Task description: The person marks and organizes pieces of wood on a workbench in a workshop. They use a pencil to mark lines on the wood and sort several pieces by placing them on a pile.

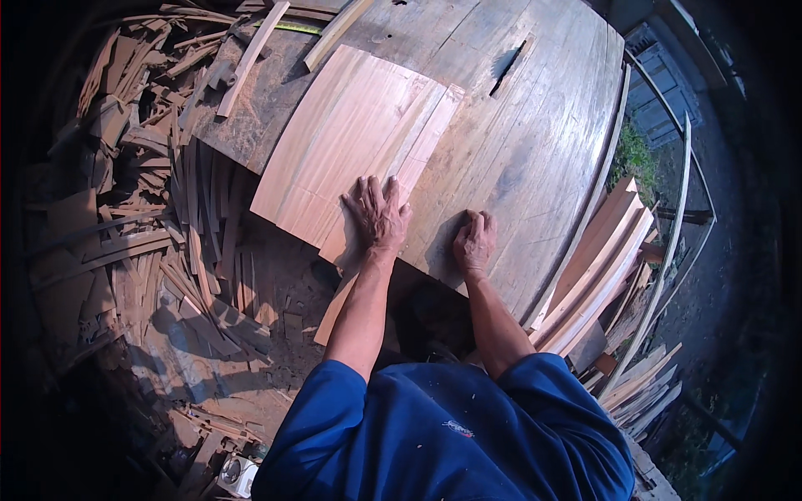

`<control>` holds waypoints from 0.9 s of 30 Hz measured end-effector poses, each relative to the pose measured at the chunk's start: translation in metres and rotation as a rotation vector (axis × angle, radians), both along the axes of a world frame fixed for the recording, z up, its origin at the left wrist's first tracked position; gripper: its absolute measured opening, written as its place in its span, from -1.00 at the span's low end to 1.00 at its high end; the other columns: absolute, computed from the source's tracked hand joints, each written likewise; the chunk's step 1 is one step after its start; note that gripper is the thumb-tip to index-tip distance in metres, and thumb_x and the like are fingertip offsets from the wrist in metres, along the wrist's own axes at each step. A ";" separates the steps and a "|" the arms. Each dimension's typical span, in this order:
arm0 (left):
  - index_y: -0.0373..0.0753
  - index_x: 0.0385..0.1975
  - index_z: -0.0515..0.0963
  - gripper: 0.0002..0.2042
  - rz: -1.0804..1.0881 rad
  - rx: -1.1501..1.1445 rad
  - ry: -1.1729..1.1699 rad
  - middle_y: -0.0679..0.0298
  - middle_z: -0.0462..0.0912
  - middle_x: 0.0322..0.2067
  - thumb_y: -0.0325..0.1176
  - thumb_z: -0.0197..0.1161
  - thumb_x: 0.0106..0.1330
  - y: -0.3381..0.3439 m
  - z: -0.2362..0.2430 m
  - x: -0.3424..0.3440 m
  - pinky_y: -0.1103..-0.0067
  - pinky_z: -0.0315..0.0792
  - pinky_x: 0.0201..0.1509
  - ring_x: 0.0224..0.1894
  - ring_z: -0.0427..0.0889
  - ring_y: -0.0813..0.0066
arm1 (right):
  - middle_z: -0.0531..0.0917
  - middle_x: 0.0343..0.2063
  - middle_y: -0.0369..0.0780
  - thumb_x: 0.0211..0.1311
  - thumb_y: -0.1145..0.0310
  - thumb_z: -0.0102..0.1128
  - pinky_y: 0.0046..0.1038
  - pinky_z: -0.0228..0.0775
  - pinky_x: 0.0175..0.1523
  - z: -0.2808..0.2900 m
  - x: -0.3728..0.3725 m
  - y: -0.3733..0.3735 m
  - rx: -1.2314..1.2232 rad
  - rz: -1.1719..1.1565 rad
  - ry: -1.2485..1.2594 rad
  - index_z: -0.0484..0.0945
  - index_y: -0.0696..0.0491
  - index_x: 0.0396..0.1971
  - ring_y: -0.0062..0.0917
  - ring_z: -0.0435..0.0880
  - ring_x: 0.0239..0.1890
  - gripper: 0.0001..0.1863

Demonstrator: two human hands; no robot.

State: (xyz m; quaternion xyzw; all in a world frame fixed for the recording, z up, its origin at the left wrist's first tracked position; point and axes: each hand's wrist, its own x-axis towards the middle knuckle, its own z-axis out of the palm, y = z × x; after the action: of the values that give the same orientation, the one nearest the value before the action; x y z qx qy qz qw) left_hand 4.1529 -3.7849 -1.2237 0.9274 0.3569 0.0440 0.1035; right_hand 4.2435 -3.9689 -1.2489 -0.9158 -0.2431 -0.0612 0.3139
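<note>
Pale reddish boards [330,138] lie side by side as a panel on the weathered wooden bench [551,142], with narrower strips [434,125] along their right side. My left hand [380,213] rests on the near right part of the panel, fingers spread and palm down. Right of the panel, near the bench's front edge, my right hand [474,242] touches the worn top with its fingers curled; whether anything is under them is hidden. A lighter piece of wood [334,305] shows below the front edge beside my left forearm.
Loose offcuts [142,142] are heaped at the left. Long strips [597,259] stand or lean beside the bench's right edge, near a thin rail [681,209]. Loose slats [246,54] and a yellow tape measure [288,27] lie at the back left. A long slot [507,67] cuts the top.
</note>
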 end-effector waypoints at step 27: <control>-0.20 0.14 0.53 -0.61 0.042 0.087 -0.132 0.26 0.47 0.03 -0.22 0.06 0.38 0.035 -0.008 0.156 -0.10 -0.11 0.52 0.30 0.28 0.16 | 0.54 -0.16 -0.03 0.04 0.60 0.08 -0.14 0.36 0.06 -0.005 -0.002 0.008 -0.080 0.079 0.020 0.55 0.08 -0.10 -0.10 0.52 -0.06 -0.64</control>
State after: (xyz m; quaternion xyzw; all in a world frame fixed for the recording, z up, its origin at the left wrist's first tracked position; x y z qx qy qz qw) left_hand 4.3087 -3.7497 -1.2318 0.9184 0.3662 0.1228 0.0855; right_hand 4.2413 -3.9604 -1.2538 -0.9178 -0.2781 -0.0299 0.2818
